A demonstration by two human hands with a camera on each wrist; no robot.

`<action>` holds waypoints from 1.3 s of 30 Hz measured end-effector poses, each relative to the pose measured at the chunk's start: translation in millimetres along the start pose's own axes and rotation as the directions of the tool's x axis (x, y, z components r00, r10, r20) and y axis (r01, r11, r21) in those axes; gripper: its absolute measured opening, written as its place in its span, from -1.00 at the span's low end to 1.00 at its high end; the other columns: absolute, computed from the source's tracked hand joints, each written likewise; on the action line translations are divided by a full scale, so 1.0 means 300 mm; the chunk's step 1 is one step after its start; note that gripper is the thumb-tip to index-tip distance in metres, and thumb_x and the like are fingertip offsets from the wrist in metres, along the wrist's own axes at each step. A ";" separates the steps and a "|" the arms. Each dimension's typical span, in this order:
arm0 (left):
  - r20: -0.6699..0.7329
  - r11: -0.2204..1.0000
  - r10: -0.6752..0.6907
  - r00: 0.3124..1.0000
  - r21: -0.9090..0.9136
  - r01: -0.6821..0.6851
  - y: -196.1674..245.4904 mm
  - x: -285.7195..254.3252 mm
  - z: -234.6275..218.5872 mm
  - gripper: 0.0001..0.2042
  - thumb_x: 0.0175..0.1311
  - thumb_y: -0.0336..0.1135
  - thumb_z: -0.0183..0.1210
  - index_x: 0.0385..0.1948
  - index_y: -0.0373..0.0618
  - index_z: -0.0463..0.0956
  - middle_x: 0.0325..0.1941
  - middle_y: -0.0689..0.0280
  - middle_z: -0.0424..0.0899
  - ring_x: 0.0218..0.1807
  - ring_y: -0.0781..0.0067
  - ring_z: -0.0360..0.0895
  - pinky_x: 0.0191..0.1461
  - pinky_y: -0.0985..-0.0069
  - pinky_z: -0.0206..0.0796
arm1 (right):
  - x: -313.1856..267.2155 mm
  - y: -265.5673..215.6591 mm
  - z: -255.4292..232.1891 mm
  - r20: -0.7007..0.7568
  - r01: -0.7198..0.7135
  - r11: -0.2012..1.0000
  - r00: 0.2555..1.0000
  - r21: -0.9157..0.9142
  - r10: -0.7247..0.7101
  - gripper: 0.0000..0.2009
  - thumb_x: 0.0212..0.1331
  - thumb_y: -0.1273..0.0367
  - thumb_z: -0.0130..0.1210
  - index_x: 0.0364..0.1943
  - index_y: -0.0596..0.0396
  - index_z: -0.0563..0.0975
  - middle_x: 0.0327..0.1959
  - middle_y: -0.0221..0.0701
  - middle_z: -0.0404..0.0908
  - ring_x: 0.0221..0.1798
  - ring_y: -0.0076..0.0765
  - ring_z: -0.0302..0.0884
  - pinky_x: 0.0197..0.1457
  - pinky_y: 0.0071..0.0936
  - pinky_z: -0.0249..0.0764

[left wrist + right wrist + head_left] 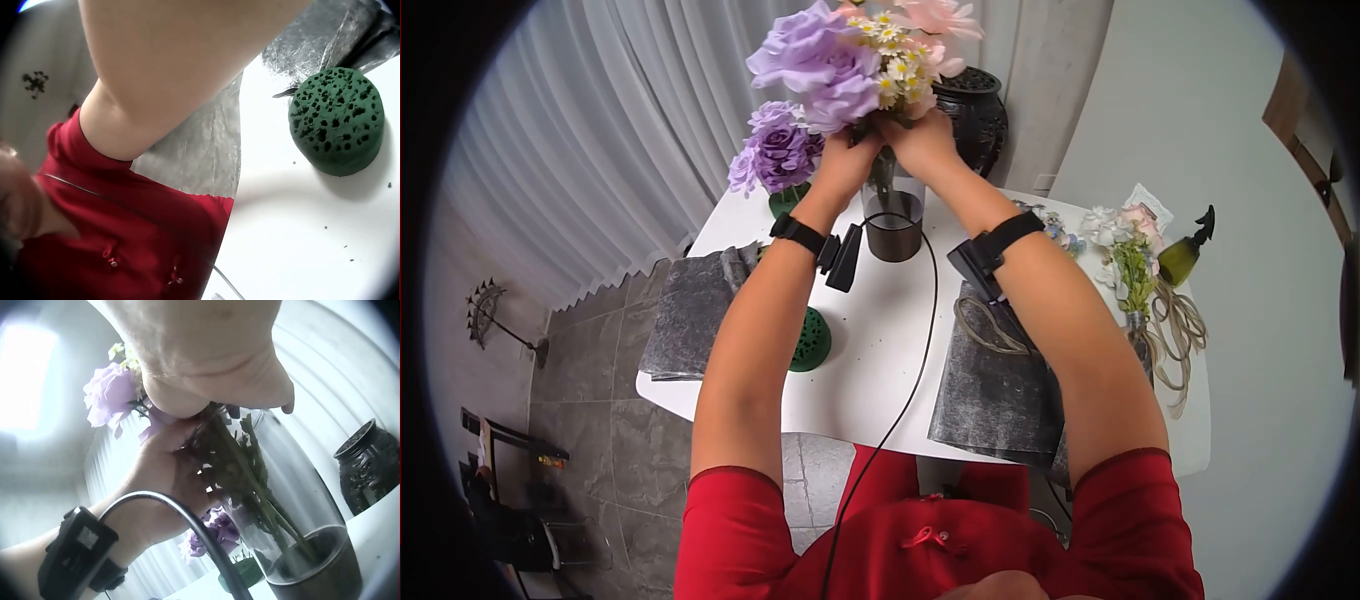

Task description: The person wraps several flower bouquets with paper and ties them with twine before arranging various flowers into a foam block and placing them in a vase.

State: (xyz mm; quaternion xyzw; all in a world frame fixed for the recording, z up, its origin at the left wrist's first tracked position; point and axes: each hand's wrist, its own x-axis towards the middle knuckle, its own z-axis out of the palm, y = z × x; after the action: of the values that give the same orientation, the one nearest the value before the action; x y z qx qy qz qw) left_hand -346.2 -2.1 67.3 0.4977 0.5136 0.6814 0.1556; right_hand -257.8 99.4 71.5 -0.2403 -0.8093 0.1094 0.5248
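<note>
Both hands are at the mouth of a tall glass vase (300,481) with a dark lower part, standing on the white table. Its bouquet (830,60) has lilac roses, pink blooms and small daisies, and its green stems (256,481) run down inside the glass. My left hand (850,165) grips the vase's upper side, its thumb near the stems. Above the rim my right hand (920,145) holds the bouquet just under the blooms, most of its fingers hidden. The left wrist view shows the arm and a round green flower-foam block (337,125) full of holes, not the hand.
Purple roses (780,150) in a green base stand left of the vase. A black carved jar (975,115) is behind. Dark grey cloths (1000,400) lie on both sides. At right are pale flowers (1135,250), a green spray bottle (1180,260) and cord (1180,320). A black cable (930,300) crosses the table.
</note>
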 end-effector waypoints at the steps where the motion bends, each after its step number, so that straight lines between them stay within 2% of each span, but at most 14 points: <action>1: 0.069 0.997 -0.047 0.997 0.070 0.042 0.000 0.004 -0.016 -0.65 0.24 -0.32 0.09 0.01 -0.31 0.42 -0.03 0.28 0.54 0.00 0.48 0.43 0.14 0.52 0.24 | -0.001 -0.006 -0.011 -0.001 -0.005 1.000 1.000 -0.008 0.005 -0.56 0.09 0.06 0.14 -0.09 0.12 0.59 -0.21 -0.22 0.69 -0.12 -0.11 0.63 0.06 -0.22 0.46; 4: 0.007 0.996 0.046 0.999 -0.074 -0.045 -0.014 -0.004 0.001 -0.66 0.19 -0.37 0.10 -0.03 -0.35 0.45 -0.09 0.24 0.57 -0.09 0.47 0.45 0.02 0.51 0.29 | 0.006 -0.028 -0.035 0.298 -0.229 0.959 0.939 0.164 0.173 -0.27 0.03 -0.12 0.09 0.15 0.20 0.42 0.19 0.02 0.35 0.30 0.16 0.21 0.35 -0.12 0.20; 7: 0.010 0.990 0.038 0.999 -0.137 -0.037 -0.011 -0.036 0.004 -0.68 0.20 -0.33 0.11 -0.07 -0.33 0.47 -0.11 0.26 0.57 -0.10 0.47 0.45 0.06 0.49 0.26 | 0.014 -0.051 -0.061 0.348 -0.275 0.961 0.905 0.035 0.246 -0.19 -0.05 -0.22 0.09 0.13 0.19 0.45 0.26 -0.03 0.29 0.37 0.10 0.12 0.39 -0.17 0.15; 14: -0.063 0.987 0.038 0.997 -0.156 -0.048 -0.092 -0.104 0.022 -0.46 0.16 -0.27 0.18 0.15 -0.33 0.27 0.14 0.13 0.34 0.15 0.34 0.31 0.23 0.45 0.15 | -0.011 0.005 -0.128 0.464 -0.386 0.873 0.858 0.299 0.220 -0.16 -0.21 -0.11 0.34 0.07 0.33 0.46 0.13 0.07 0.43 0.22 0.04 0.39 0.28 -0.28 0.32; 16: -0.105 0.989 0.031 0.994 -0.141 -0.046 -0.098 -0.135 0.039 -0.40 0.14 -0.26 0.21 0.20 -0.34 0.22 0.23 0.08 0.25 0.22 0.28 0.26 0.28 0.42 0.11 | -0.032 0.001 -0.202 0.436 -0.299 0.837 0.896 0.458 0.082 -0.35 -0.11 0.11 0.39 0.09 0.13 0.48 0.07 -0.23 0.56 0.14 -0.34 0.48 0.17 -0.38 0.40; 18: -0.432 0.930 0.178 0.884 0.369 -0.007 -0.077 -0.233 0.066 -0.36 0.12 -0.29 0.22 0.23 -0.35 0.20 0.27 0.00 0.16 0.28 0.15 0.18 0.34 0.35 0.03 | -0.054 0.027 -0.262 0.395 -0.322 0.891 0.900 0.319 0.183 -0.38 -0.07 0.13 0.37 0.09 0.14 0.48 0.09 -0.22 0.54 0.14 -0.31 0.48 0.15 -0.38 0.41; 20: -0.458 0.892 0.340 0.821 0.433 -0.128 -0.020 -0.350 0.118 -0.47 0.09 -0.41 0.18 0.15 -0.26 0.28 0.11 0.07 0.27 0.20 0.17 0.20 0.31 0.33 0.06 | -0.094 0.068 -0.338 0.338 -0.353 0.920 0.898 0.171 0.282 -0.40 -0.03 0.14 0.35 0.09 0.14 0.47 0.10 -0.20 0.53 0.14 -0.28 0.47 0.14 -0.37 0.42; 22: -0.398 0.904 0.348 0.849 0.383 -0.191 -0.016 -0.452 0.178 -0.61 0.16 -0.48 0.14 0.06 -0.20 0.36 0.00 0.23 0.35 0.00 0.40 0.36 0.14 0.46 0.24 | -0.176 0.097 -0.459 0.399 -0.351 0.925 0.876 0.144 0.271 -0.44 0.05 0.14 0.29 0.10 0.16 0.46 0.12 -0.21 0.51 0.12 -0.21 0.47 0.15 -0.35 0.41; 24: -0.280 0.979 0.185 0.942 -0.033 -0.202 -0.050 -0.548 0.284 -0.73 0.22 -0.52 0.10 -0.04 -0.16 0.39 -0.14 0.31 0.41 -0.11 0.52 0.40 0.01 0.57 0.30 | -0.287 0.090 -0.634 0.476 -0.266 0.963 0.852 0.035 0.218 -0.45 0.06 0.11 0.23 0.06 0.19 0.48 0.10 -0.07 0.48 0.13 -0.04 0.47 0.18 -0.31 0.39; 26: 0.014 0.999 0.054 0.998 -0.002 -0.054 -0.022 -0.643 0.378 -0.81 0.26 -0.51 0.09 -0.11 -0.15 0.42 -0.21 0.38 0.44 -0.21 0.60 0.41 -0.13 0.63 0.33 | -0.393 0.053 -0.783 0.529 -0.256 0.948 0.786 -0.190 0.319 -0.49 0.09 0.19 0.23 0.10 0.15 0.46 0.07 -0.18 0.52 0.08 -0.12 0.49 0.15 -0.30 0.42; 30: 0.515 0.966 -0.207 0.832 -0.027 0.257 -0.099 -0.757 0.537 -0.90 0.29 -0.49 0.03 -0.21 -0.19 0.46 -0.32 0.40 0.50 -0.26 0.66 0.43 -0.22 0.64 0.34 | -0.659 0.081 -0.923 0.519 -0.133 0.950 0.812 -0.284 0.268 -0.57 0.07 0.29 0.23 0.04 0.10 0.48 0.08 -0.19 0.50 0.17 -0.04 0.41 0.25 -0.21 0.31; 32: 0.545 0.957 -0.232 0.805 -0.022 0.291 -0.091 -0.758 0.574 -0.89 0.21 -0.55 0.01 -0.27 -0.20 0.48 -0.36 0.32 0.55 -0.28 0.55 0.49 -0.20 0.58 0.35 | -0.758 0.085 -0.951 0.554 -0.039 0.962 0.811 -0.269 0.188 -0.60 0.06 0.31 0.23 0.02 0.09 0.49 0.09 -0.20 0.50 0.22 -0.03 0.37 0.32 -0.16 0.24; 34: 0.533 0.979 0.022 0.846 0.159 -0.126 -0.064 -0.751 0.590 -0.84 0.06 -0.61 0.01 -0.33 -0.21 0.49 -0.35 0.22 0.58 -0.24 0.30 0.53 -0.13 0.44 0.36 | -0.826 0.074 -0.969 0.693 0.157 0.947 0.716 -0.279 0.086 -0.62 0.04 0.32 0.24 -0.01 0.05 0.51 0.08 -0.25 0.51 0.30 -0.05 0.27 0.42 -0.04 0.07; 39: 0.539 0.938 0.153 0.828 0.185 -0.294 -0.043 -0.757 0.641 -0.78 -0.04 -0.60 0.04 -0.32 -0.16 0.53 -0.23 0.16 0.58 -0.12 0.06 0.47 0.02 0.27 0.33 | -0.824 0.060 -1.053 0.736 0.294 0.873 0.669 -0.389 0.103 -0.69 0.05 0.29 0.22 -0.11 0.04 0.55 -0.05 -0.31 0.54 0.29 -0.10 0.28 0.43 0.00 0.03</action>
State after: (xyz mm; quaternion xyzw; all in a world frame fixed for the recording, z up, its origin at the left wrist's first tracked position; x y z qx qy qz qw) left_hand -85.3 -56.2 -65.9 0.7351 0.4755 0.4627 0.1393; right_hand 114.5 -33.4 1.3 -0.2525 -0.9635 -0.0346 0.0823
